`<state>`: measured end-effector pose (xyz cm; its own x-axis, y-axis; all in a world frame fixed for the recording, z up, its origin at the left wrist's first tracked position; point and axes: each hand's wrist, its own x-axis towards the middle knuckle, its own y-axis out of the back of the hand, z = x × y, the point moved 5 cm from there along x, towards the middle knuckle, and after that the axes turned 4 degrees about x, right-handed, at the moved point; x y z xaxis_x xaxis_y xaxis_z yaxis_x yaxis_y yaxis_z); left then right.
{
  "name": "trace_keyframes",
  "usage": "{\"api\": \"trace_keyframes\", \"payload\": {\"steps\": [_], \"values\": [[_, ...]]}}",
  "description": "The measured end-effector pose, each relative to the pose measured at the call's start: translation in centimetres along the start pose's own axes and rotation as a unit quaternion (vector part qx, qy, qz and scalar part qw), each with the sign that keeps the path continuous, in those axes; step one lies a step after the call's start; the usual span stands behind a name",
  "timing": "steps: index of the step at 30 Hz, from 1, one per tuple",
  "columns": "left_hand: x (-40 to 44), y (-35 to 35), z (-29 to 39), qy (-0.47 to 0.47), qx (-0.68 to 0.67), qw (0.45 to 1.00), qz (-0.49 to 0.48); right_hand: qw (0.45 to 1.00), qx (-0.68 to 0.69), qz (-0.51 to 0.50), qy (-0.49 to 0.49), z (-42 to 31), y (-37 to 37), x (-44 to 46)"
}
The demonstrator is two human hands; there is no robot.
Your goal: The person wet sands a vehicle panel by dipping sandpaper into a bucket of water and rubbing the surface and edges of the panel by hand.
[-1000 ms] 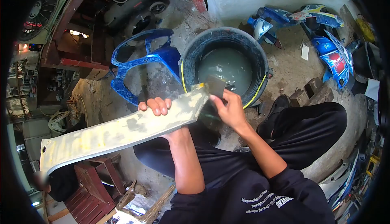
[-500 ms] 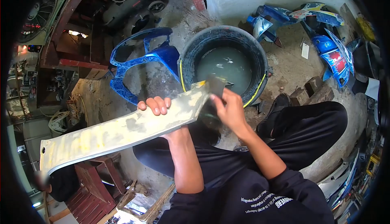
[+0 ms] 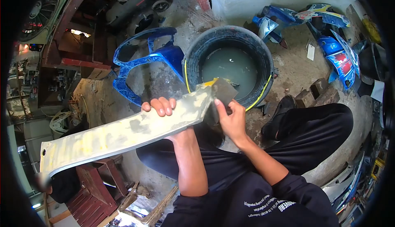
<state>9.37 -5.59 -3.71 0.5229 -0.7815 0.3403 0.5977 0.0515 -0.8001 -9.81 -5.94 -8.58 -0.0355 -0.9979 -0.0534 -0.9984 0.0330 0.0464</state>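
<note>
A long curved panel [image 3: 119,134], patched in pale yellow and grey, slants across the head view above my lap. My left hand [image 3: 160,107] is closed round its middle, fingers over the upper edge and wrist underneath. At the panel's right end, my right hand [image 3: 233,120] pinches a dark grey sheet of sandpaper [image 3: 224,91] between thumb and fingers. The sheet lies against the panel's end, bent over it, and hides part of that edge. Just beyond stands a black bucket [image 3: 267,58] of cloudy water [image 3: 230,64].
A blue plastic frame [image 3: 170,56] lies on the floor left of the bucket. Several blue fairing pieces [image 3: 339,60] sit at the right, near wooden blocks [image 3: 319,87]. A dark red wooden stool [image 3: 92,194] is at lower left, close to a person's head [image 3: 63,186].
My right hand has turned slightly, and the sandpaper now shows more of its flat face at the panel's end. The left hand keeps its hold, and the view has shifted a little.
</note>
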Motion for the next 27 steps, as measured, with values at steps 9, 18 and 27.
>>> {"api": "trace_keyframes", "payload": {"steps": [9,18,27], "values": [[-0.2,-0.3,-0.1,-0.020,-0.009,1.000,-0.004,0.999,-0.020,0.019,-0.035,0.0,-0.1,-0.4],[-0.4,0.1,0.0,-0.010,-0.013,1.000,-0.002,1.000,-0.005,-0.013,-0.027,-0.8,0.2,-0.3],[-0.5,0.3,0.0,-0.014,-0.010,1.000,0.010,0.999,0.000,-0.018,-0.032,-0.7,0.0,-0.4]]}}
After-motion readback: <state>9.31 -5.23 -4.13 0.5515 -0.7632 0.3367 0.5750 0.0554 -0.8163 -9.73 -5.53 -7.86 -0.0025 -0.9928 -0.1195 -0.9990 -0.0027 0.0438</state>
